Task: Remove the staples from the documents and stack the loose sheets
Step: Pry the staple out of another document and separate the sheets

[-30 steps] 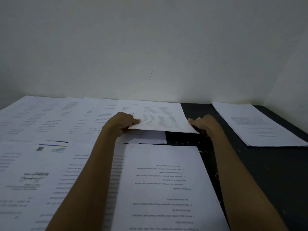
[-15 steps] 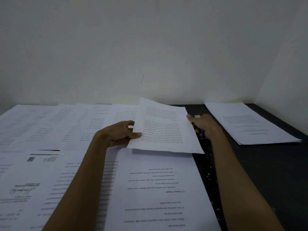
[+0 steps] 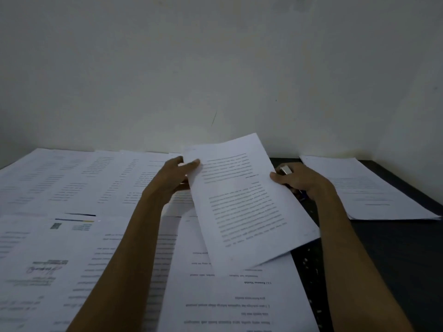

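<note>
A printed document (image 3: 244, 202) hangs tilted above the desk, lifted clear of the other papers. My left hand (image 3: 175, 180) pinches its left edge between thumb and fingers. My right hand (image 3: 297, 180) touches the document's right edge with the thumb and grips a small silver tool (image 3: 285, 169) with a blue part showing below the fist. A stack of sheets (image 3: 369, 188) lies at the back right of the dark desk (image 3: 395, 255). Another printed sheet (image 3: 239, 298) lies under the lifted document, near me.
Many printed pages (image 3: 67, 188) cover the left half of the desk in overlapping rows, one with a coloured header (image 3: 76, 221). Small pale specks (image 3: 309, 264) dot the dark desk right of the near sheet. A pale wall (image 3: 215, 68) rises right behind the desk.
The document has come up off the desk and swung towards me, tilting clockwise. Both hands rose with it, and the silver tool in the right hand now shows.
</note>
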